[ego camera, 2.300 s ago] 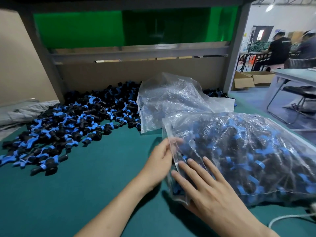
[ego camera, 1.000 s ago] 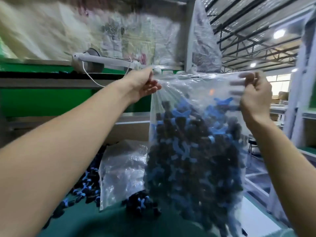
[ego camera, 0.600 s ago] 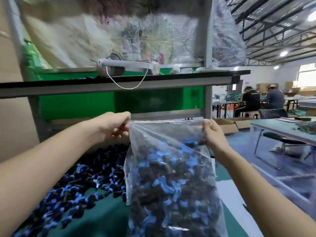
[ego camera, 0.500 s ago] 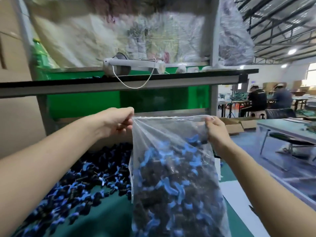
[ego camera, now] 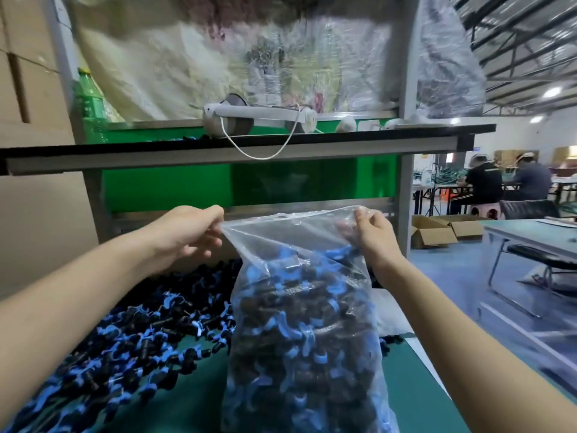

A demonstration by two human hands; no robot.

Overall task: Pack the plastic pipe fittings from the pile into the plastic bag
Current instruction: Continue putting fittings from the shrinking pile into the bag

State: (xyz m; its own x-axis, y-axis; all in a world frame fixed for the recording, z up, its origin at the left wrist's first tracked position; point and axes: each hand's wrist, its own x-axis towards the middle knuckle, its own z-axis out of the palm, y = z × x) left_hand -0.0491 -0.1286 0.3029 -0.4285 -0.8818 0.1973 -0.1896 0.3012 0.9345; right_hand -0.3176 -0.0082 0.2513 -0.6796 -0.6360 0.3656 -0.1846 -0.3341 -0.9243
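The green surface (ego camera: 416, 385) is covered on its left by the pile (ego camera: 131, 335) of black & blue fittings (ego camera: 199, 354). The plastic bag (ego camera: 299, 339) is held upright just beside it. The bag is filled approx. three-quarters w/ fittings. Its base is cut off by the frame, so whether the weight is borne by the surface can't be told.

The step is judged to be settling the load & closing the mouth, which seems part open. The top-left corner is pinched by the left hand (ego camera: 184, 235) & the top-right corner is gripped by the curled right hand (ego camera: 376, 237), w/ the film stretched btwn them.

For a clean close:
- The bag should be lowered so the surface takes the weight.
- The fittings should be shaken below the top strip.
- The corners should be pulled level, then the lips pressed together from one end.
- Jerks should be avoided, esp. where thin film lies on hard fitting ends, or a tear is likely.
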